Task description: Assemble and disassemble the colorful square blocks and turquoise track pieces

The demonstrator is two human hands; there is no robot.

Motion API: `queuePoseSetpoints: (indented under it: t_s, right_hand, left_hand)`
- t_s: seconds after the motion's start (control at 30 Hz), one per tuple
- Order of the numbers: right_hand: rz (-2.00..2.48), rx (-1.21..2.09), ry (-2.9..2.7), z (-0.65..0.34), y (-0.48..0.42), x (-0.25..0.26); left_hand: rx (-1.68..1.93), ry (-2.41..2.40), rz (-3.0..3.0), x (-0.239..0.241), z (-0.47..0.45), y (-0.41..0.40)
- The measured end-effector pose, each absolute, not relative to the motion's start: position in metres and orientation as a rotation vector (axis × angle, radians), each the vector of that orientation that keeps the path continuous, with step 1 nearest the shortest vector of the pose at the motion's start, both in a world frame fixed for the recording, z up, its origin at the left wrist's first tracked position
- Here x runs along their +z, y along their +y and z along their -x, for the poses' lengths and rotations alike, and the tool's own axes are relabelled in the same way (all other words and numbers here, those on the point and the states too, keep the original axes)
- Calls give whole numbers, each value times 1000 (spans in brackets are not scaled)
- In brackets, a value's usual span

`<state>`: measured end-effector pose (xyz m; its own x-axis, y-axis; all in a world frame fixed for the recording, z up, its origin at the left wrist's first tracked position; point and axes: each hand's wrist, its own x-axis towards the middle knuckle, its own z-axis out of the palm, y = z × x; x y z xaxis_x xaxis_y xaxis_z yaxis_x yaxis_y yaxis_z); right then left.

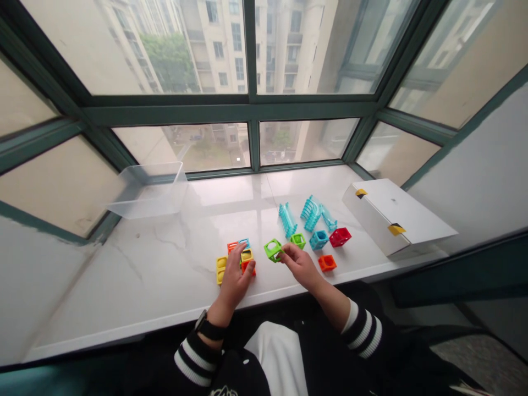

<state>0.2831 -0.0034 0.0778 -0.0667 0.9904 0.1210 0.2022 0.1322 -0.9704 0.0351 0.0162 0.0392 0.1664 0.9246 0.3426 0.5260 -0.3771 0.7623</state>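
My right hand (300, 265) pinches an open-framed light green toy block (273, 250) by its right side, just above the sill. To the left, my left hand (236, 279) lies over a group of joined toy blocks (221, 264), thumb on the near right side and fingers across the top. Yellow, orange and blue pieces show around the fingers; part of the group is hidden beneath them. Beyond my right hand stands a second green block (297, 240). Right of it sit a blue block (319, 240), a red block (340, 237) and an orange block (327, 263).
Several clear turquoise track pieces (287, 220) lie behind the loose blocks. A transparent plastic bin (150, 203) stands at the back left, and a white box (402, 212) with yellow-black tabs at the right. Window frames (231, 115) enclose the marble-look sill (165, 264).
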Motion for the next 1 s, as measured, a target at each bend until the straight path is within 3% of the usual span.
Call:
queuePoseSetpoints:
  t_s: [0.13,0.63,1.0]
  right_hand:
    - [1262,843,-1686,-265,1,92]
    - [1176,942,-1613,-266,-3,72]
    - [1200,954,-1556,-266,-5,77]
  left_hand:
    - [1166,1199,-1864,59,-52,6]
    - [1141,920,-766,50,-80,10]
    - [863,738,-650,63,-85,3]
